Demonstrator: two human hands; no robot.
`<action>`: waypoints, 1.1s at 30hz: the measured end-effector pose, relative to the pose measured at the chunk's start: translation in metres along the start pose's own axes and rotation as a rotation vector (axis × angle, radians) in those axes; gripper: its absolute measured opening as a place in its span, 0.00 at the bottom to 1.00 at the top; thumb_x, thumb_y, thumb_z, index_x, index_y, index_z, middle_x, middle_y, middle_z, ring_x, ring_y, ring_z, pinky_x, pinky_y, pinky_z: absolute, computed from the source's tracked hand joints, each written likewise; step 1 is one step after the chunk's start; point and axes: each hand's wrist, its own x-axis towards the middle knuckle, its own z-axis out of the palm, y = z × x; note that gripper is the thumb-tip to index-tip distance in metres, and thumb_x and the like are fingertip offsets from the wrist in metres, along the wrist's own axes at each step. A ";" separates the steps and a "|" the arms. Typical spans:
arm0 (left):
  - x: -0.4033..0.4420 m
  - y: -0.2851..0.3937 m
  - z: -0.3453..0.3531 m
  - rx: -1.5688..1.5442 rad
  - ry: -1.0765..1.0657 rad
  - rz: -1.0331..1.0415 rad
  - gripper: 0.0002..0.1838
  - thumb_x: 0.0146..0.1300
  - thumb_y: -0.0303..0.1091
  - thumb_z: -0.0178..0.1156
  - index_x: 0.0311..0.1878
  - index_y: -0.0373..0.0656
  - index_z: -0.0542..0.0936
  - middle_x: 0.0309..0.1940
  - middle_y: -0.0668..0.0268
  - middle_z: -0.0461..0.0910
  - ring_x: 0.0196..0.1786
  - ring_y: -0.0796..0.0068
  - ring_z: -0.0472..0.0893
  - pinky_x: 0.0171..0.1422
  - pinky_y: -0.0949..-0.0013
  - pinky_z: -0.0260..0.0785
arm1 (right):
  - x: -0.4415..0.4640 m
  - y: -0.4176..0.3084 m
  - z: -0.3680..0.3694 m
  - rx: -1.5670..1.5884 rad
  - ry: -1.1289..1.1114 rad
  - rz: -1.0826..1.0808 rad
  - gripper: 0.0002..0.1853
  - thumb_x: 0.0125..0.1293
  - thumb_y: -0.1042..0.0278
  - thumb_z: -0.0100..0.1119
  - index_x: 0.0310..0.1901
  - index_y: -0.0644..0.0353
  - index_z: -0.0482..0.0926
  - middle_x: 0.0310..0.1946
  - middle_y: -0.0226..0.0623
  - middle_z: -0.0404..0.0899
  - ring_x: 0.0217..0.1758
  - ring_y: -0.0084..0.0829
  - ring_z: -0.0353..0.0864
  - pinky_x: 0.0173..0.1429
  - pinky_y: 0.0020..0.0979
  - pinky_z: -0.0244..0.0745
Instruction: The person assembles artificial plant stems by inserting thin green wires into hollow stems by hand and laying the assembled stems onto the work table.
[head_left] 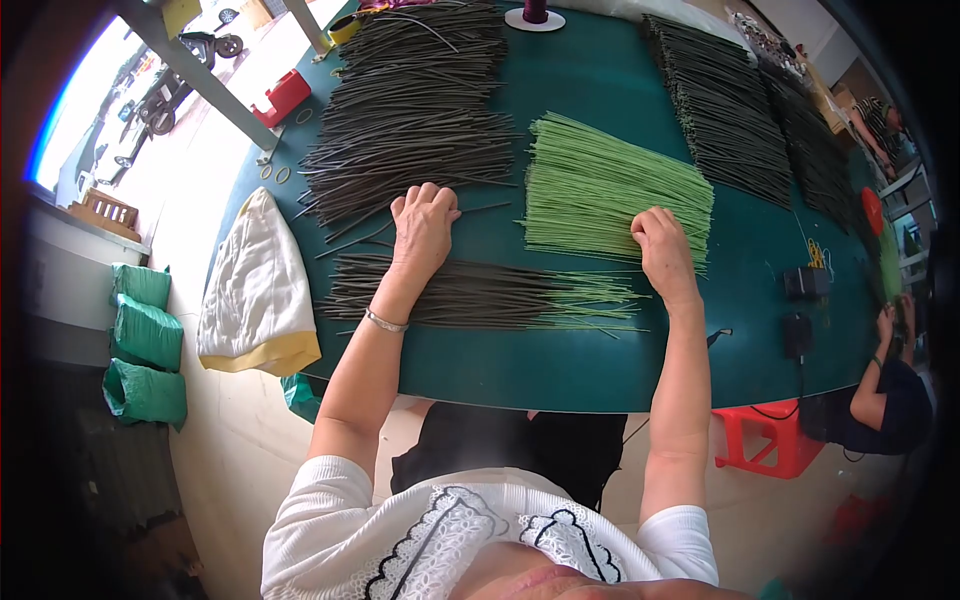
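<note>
My left hand (424, 222) is closed at the lower edge of the large pile of dark sticks (410, 110); what its fingers pinch is too small to name. Over the lower right part of the light green sticks (600, 185), my right hand (660, 245) is closed too, its fingertips on the pile, and its hold cannot be made out. Nearer to me lies a row of dark sticks (450, 292) with green ends (590, 300) sticking out on the right. A few loose dark sticks lie beside my left hand.
A white cloth bag (258, 290) lies at the table's left edge, below a red tape dispenser (285, 97). More dark bundles (725, 110) stand back right. A purple spool (535, 14) is at the far edge. Another person (885, 385) is at the right, near a red stool (765, 440).
</note>
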 end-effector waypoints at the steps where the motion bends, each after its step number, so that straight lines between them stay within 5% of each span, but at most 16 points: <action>1: 0.001 -0.001 0.000 -0.192 0.062 -0.023 0.02 0.66 0.27 0.63 0.40 0.42 0.79 0.38 0.62 0.80 0.46 0.59 0.79 0.54 0.57 0.67 | 0.000 0.000 0.000 0.010 0.026 -0.013 0.02 0.65 0.79 0.58 0.36 0.62 0.76 0.35 0.38 0.77 0.47 0.42 0.76 0.53 0.43 0.72; 3: 0.003 -0.001 -0.005 -0.440 0.120 -0.071 0.03 0.68 0.22 0.59 0.43 0.36 0.80 0.34 0.60 0.81 0.37 0.63 0.80 0.44 0.66 0.73 | 0.001 0.001 -0.002 0.013 0.058 -0.018 0.02 0.66 0.79 0.57 0.36 0.62 0.76 0.35 0.38 0.77 0.46 0.42 0.76 0.54 0.43 0.71; 7: 0.002 0.003 -0.012 -0.635 0.047 -0.080 0.10 0.71 0.25 0.59 0.52 0.37 0.84 0.34 0.66 0.82 0.39 0.78 0.79 0.48 0.72 0.73 | 0.002 -0.007 -0.005 0.135 0.112 -0.002 0.00 0.67 0.76 0.59 0.38 0.62 0.78 0.34 0.36 0.79 0.45 0.42 0.78 0.54 0.41 0.72; 17: -0.001 0.006 -0.012 -0.764 -0.093 -0.198 0.08 0.72 0.27 0.59 0.48 0.37 0.84 0.32 0.69 0.80 0.38 0.79 0.77 0.47 0.73 0.72 | 0.005 -0.016 0.000 0.300 0.168 0.020 0.02 0.68 0.77 0.62 0.40 0.64 0.79 0.35 0.37 0.80 0.41 0.38 0.78 0.48 0.33 0.74; 19: -0.001 0.007 -0.012 -0.753 -0.087 -0.207 0.07 0.71 0.26 0.60 0.46 0.36 0.84 0.33 0.63 0.82 0.37 0.72 0.80 0.46 0.68 0.73 | 0.005 -0.014 0.003 0.283 0.164 0.049 0.02 0.68 0.76 0.61 0.39 0.63 0.79 0.35 0.36 0.80 0.43 0.38 0.78 0.48 0.36 0.75; 33: -0.001 0.007 -0.012 -0.755 -0.084 -0.206 0.07 0.70 0.26 0.60 0.46 0.35 0.84 0.32 0.63 0.82 0.36 0.72 0.79 0.45 0.68 0.73 | 0.007 -0.023 0.004 0.325 0.208 -0.010 0.01 0.68 0.76 0.61 0.39 0.62 0.79 0.36 0.35 0.80 0.44 0.39 0.78 0.49 0.37 0.75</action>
